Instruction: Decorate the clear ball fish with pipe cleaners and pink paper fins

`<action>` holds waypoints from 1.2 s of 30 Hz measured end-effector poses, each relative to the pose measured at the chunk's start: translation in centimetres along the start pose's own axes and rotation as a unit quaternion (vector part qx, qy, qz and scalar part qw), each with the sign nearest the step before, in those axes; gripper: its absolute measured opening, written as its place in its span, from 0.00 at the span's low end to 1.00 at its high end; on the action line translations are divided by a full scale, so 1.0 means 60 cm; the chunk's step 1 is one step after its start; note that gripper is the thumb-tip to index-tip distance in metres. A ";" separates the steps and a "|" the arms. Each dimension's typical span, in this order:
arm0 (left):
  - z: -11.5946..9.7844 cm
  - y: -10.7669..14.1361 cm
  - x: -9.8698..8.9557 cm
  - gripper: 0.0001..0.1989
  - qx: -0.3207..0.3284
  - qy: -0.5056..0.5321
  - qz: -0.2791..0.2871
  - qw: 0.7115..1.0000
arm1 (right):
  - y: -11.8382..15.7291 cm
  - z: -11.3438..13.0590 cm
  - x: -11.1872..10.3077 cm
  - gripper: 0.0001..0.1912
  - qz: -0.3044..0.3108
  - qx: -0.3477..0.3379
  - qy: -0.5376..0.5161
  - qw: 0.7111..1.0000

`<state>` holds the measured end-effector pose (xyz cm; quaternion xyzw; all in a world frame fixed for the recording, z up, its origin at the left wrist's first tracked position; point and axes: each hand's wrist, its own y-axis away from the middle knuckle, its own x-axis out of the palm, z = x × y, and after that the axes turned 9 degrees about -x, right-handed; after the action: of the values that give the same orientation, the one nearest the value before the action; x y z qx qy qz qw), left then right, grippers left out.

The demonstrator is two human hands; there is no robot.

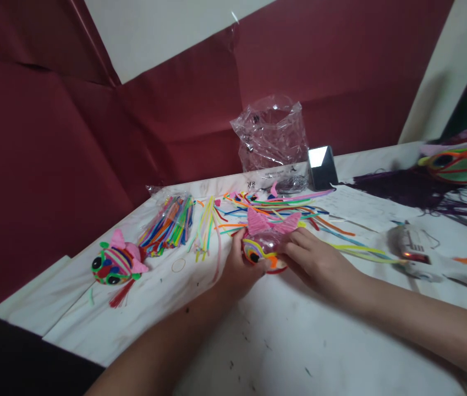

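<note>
A clear, rounded fish craft [265, 242] with a pink tail, yellow and orange trim and a black eye sits just above the white table in front of me. My left hand [239, 264] is wrapped around its left side, thumb along the front. From the right, my right hand [309, 253] has its fingers pressed together on the craft beside an orange strip; whether they pinch a separate piece is hidden. Behind the craft, loose coloured pipe cleaners [266, 206] lie spread out. A finished-looking fish craft [115, 264] with two black eyes stands to the left.
Bundled pipe cleaners [171, 223] in plastic lie back left. A clear plastic bag [272, 137] and a dark phone [323, 168] stand against the maroon wall covering. At right are a white glue gun [418, 256] with a lit red spot, purple strands [398, 184] and another fish craft [464, 165].
</note>
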<state>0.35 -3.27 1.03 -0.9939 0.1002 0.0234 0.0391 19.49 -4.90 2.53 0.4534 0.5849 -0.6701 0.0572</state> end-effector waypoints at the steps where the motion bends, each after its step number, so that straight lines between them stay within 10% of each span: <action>1: 0.000 0.000 0.001 0.44 -0.004 0.006 -0.003 1.000 | -0.001 -0.001 -0.001 0.09 -0.004 0.002 -0.004 1.000; 25: 0.004 -0.010 -0.007 0.38 0.055 -0.060 -0.014 0.997 | -0.004 -0.001 -0.009 0.08 0.004 0.018 -0.003 1.000; 33: 0.025 -0.028 -0.016 0.36 0.051 -0.038 -0.036 0.997 | -0.020 -0.022 -0.058 0.11 -0.059 0.222 -0.105 0.968; 36: 0.030 -0.032 -0.018 0.36 0.041 -0.026 -0.028 0.998 | -0.018 -0.004 -0.087 0.14 0.061 0.157 -0.202 0.965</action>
<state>-0.39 -1.02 -0.56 -0.9929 0.0718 0.0440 0.0835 21.97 -6.73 6.87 0.3467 0.4201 -0.8264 0.1428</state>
